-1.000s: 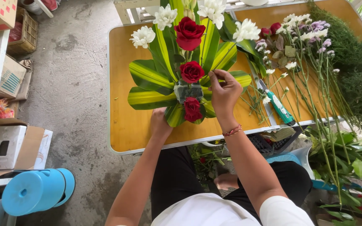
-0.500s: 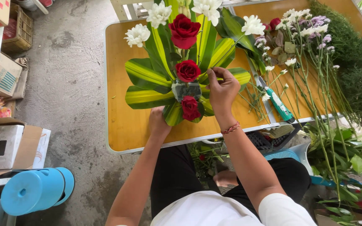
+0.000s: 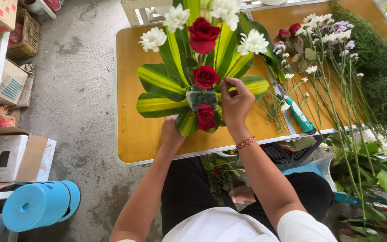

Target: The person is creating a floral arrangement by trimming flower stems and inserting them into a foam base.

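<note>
- The right hand (image 3: 234, 104) was raised beside the flower arrangement (image 3: 198, 76), its fingertips pinched together on a thin stem at the arrangement's right side, just beside the middle red rose (image 3: 205, 76).
- The left hand (image 3: 172, 131) rested against the near, lower edge of the arrangement, partly tucked under a striped green-and-yellow leaf (image 3: 160, 105); whether its fingers were closed on anything could not be told.
- Between the two hands stood the grey-green foam block (image 3: 201, 97), with the lowest red rose (image 3: 206, 117) just in front of it.
- Beyond the hands rose the top red rose (image 3: 203, 35) and white chrysanthemums (image 3: 253, 42).
- The arrangement stood on the orange table (image 3: 133, 134).
- To the right of the right hand lay a green-handled tool (image 3: 300, 116) and loose cut flowers (image 3: 328, 54).
</note>
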